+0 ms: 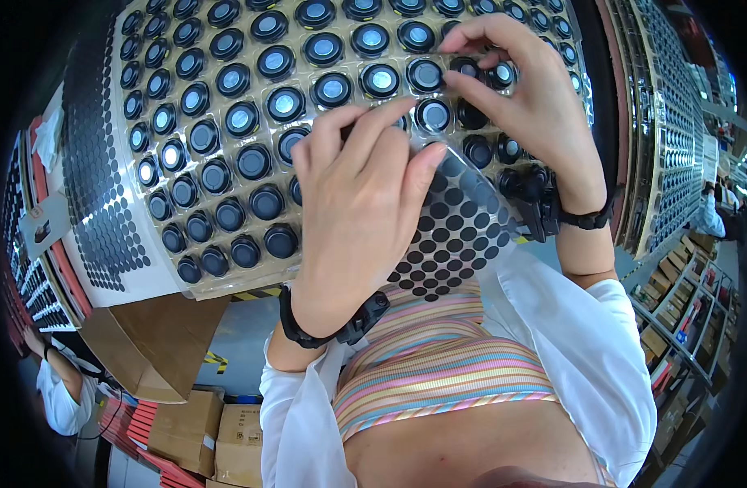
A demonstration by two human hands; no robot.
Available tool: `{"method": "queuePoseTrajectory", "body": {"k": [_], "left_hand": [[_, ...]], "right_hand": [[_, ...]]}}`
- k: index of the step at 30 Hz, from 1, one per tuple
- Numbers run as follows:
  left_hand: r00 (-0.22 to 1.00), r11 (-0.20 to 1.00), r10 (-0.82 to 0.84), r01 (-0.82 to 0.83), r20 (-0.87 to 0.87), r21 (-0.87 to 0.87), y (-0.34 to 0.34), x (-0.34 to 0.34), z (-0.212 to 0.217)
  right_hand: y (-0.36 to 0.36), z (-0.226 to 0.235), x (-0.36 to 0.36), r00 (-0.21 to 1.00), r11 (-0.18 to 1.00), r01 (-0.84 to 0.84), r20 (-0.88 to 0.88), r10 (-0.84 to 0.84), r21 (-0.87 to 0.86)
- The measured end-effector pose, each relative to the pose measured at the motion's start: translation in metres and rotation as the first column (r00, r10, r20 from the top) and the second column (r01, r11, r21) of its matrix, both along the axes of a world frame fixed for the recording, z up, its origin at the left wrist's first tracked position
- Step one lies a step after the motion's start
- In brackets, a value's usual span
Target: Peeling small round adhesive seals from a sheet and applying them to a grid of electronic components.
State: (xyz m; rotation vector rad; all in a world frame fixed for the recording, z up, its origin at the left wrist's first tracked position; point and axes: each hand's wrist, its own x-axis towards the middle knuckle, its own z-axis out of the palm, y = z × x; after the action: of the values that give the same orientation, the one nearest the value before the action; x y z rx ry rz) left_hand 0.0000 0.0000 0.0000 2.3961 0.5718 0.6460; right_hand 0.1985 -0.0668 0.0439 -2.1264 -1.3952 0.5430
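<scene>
A clear sheet of black round stickers [455,215] hangs from my left hand [361,183], its edge caught under the thumb and fingers. The sheet is bent and its lower part droops past the near edge of the tray. Below my hands lies a clear plastic tray [219,134] holding rows of black round parts. Some parts have shiny silver tops; others, mostly at the near left, look dark. My right hand [528,98] is over the tray's right side. Its thumb and index tips are apart, at the edge of a dark-topped round part [426,75].
Another sheet of black dots [105,163] lies left of the tray. Stacked trays of parts [674,122] stand at right. Below the table are cardboard boxes [182,431] and red crates [146,423]. A person [65,390] is at far left; a shelf [682,301] is at right.
</scene>
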Motion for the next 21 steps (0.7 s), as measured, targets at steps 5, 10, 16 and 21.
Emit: {"method": "queuePoseTrajectory", "body": {"k": [5,10,16,21], "left_hand": [[0.996,0.982,0.057,-0.043,0.069,-0.181,-0.004,-0.014,0.006],[0.989,0.96,0.068,-0.028,0.134,-0.279,-0.008,-0.018,0.009],[0.966,0.973,-0.06,0.113,0.251,-0.203,-0.012,-0.02,0.0],[0.979,0.99,-0.066,0.088,0.194,-0.108,-0.016,-0.021,-0.001]], "right_hand": [[-0.031,0.008,-0.008,0.873,0.974,-0.207,-0.433,0.224,0.088],[-0.048,0.017,-0.032,0.86,0.956,-0.264,-0.419,0.293,0.126],[-0.058,0.015,-0.035,0.833,0.985,-0.142,-0.527,0.17,0.094],[-0.063,0.016,-0.033,0.757,0.993,-0.115,-0.645,0.104,0.025]]}}
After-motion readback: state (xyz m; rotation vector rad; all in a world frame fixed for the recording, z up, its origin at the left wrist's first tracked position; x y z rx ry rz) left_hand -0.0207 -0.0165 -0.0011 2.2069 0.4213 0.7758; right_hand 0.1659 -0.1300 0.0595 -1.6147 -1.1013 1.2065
